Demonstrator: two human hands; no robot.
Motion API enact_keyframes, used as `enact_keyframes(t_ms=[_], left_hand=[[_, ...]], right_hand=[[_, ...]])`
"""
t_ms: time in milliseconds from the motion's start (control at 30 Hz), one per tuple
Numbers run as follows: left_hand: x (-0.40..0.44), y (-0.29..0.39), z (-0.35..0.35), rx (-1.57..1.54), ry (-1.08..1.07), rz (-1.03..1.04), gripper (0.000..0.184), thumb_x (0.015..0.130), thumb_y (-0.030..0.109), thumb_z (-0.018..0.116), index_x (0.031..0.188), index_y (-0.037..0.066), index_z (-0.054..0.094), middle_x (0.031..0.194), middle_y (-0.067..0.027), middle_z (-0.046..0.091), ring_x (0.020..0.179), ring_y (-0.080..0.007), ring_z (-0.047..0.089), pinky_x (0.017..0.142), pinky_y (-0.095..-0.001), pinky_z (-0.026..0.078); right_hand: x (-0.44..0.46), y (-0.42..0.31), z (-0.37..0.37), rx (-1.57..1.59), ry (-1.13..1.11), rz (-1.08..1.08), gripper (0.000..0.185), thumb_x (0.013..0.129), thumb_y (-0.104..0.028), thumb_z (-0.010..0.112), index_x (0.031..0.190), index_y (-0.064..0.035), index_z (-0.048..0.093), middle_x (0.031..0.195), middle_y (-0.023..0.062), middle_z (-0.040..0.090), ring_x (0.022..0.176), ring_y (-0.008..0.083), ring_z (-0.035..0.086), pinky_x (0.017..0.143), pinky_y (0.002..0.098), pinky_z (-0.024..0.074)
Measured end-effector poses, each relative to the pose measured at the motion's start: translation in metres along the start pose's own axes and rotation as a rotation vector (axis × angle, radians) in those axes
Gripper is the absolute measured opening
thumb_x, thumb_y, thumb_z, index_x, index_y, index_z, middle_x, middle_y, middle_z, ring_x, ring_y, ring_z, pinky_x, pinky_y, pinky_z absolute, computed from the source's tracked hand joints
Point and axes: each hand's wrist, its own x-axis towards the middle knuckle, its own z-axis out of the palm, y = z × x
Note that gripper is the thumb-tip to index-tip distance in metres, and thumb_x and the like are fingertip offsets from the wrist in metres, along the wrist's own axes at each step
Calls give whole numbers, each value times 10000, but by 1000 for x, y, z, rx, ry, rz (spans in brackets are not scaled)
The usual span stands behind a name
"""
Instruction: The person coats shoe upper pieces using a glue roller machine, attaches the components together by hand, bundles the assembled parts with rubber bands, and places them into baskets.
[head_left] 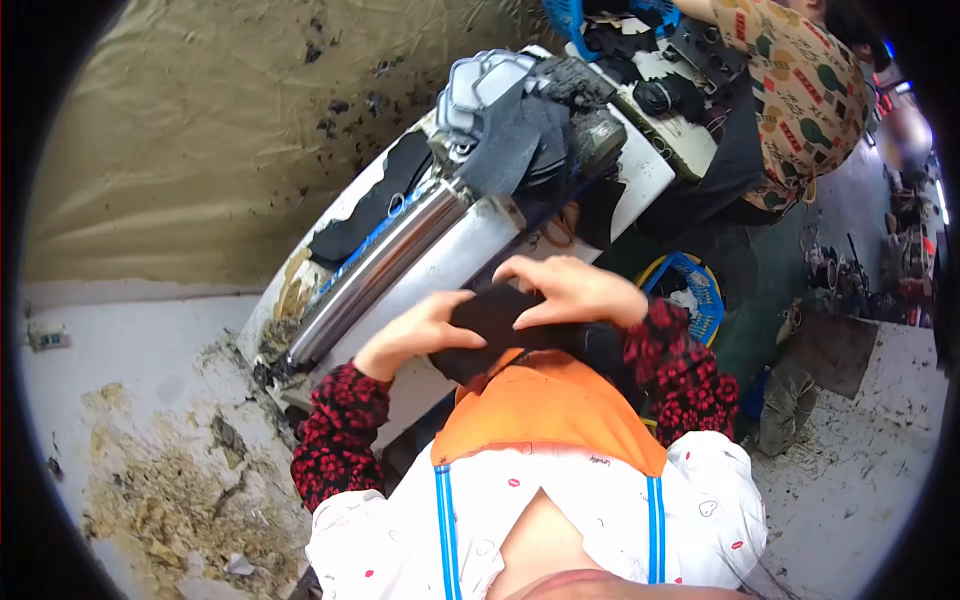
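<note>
A dark, flat sheet piece (505, 318), perhaps leather or cloth, is held just above my orange apron (550, 405). My left hand (425, 333) grips its left edge, thumb on top. The fingers of my right hand (570, 290) curve over its upper right part, with the thumb lying on its face. Beyond my hands runs a long shiny metal roller (385, 265) beside a pale metal plate (440, 268). At the roller's far end lies a stack of dark grey sheet pieces (520, 140).
A blue and yellow basket (695, 290) stands right of my right hand. Another person in a patterned shirt (800, 95) is at a cluttered table at the upper right, near a blue basket (567, 22). Scraps and dirt cover the floor (170, 500) at left.
</note>
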Motion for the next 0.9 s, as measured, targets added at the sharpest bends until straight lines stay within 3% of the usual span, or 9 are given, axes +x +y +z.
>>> enact_keyframes(t_ms=[33, 133, 200, 367, 433, 467, 533, 700, 900], left_hand=[[-14, -10, -3, -202, 59, -50, 383, 735, 64, 686, 1095, -28, 594, 958, -57, 657, 817, -142, 572, 756, -230, 470], [-45, -14, -21, -410, 172, -41, 324, 732, 49, 683, 1037, -38, 615, 909, -28, 646, 762, -113, 544, 721, -209, 464], [-54, -35, -36, -388, 164, -113, 342, 738, 30, 679, 1071, -28, 628, 914, -23, 649, 784, -109, 542, 725, -218, 457], [-65, -44, -47, -77, 337, -238, 305, 755, 85, 680, 1025, -45, 623, 858, -41, 655, 689, -130, 559, 636, -245, 471], [-69, -43, -51, 457, 388, -222, 291, 766, 146, 684, 1007, -12, 640, 842, -68, 667, 660, -184, 587, 607, -294, 472], [-69, -44, -57, 450, 394, -227, 291, 766, 146, 684, 1007, -12, 640, 842, -68, 667, 660, -184, 587, 607, -294, 472], [-68, -49, -66, 599, 722, -183, 245, 791, 180, 662, 978, 22, 657, 809, -79, 654, 653, -236, 589, 610, -322, 470], [-54, -53, -71, 359, 954, 78, 208, 817, 175, 628, 964, 33, 670, 818, -76, 634, 726, -242, 589, 669, -327, 473], [-34, -72, -86, 468, 937, 62, 176, 830, 149, 611, 940, 30, 679, 861, -83, 625, 801, -241, 577, 737, -325, 465]], right_hand=[[10, 8, 2, 113, -71, 18, 480, 748, -104, 709, 1196, -43, 548, 970, 102, 652, 768, 233, 595, 702, 323, 484], [34, 47, 14, 367, -189, -148, 512, 714, -93, 735, 1188, -27, 553, 1026, 58, 637, 812, 183, 580, 729, 284, 478], [41, 39, 21, 720, -181, -31, 420, 754, -46, 689, 1156, -13, 570, 1057, 37, 619, 813, 138, 564, 737, 237, 470], [62, 39, 57, 995, -90, 198, 355, 793, -27, 655, 1140, -14, 579, 1047, 42, 617, 811, 98, 556, 727, 198, 459], [68, 48, 68, 954, -80, 199, 343, 801, -26, 647, 1137, -15, 579, 1040, 42, 616, 812, 93, 556, 726, 191, 456], [69, 54, 71, 916, -59, 199, 330, 809, -25, 639, 1133, -15, 579, 1033, 41, 616, 813, 87, 555, 724, 184, 453], [67, 63, 77, 840, -15, 203, 306, 824, -23, 624, 1127, -17, 580, 1018, 40, 615, 816, 76, 554, 720, 171, 446], [62, 72, 73, 722, -26, 300, 267, 831, -32, 623, 1095, -24, 582, 962, 31, 614, 805, 76, 551, 715, 175, 445], [64, 57, 82, 862, 124, 269, 167, 850, -52, 622, 1012, -22, 592, 887, 18, 606, 758, 68, 534, 685, 171, 432]])
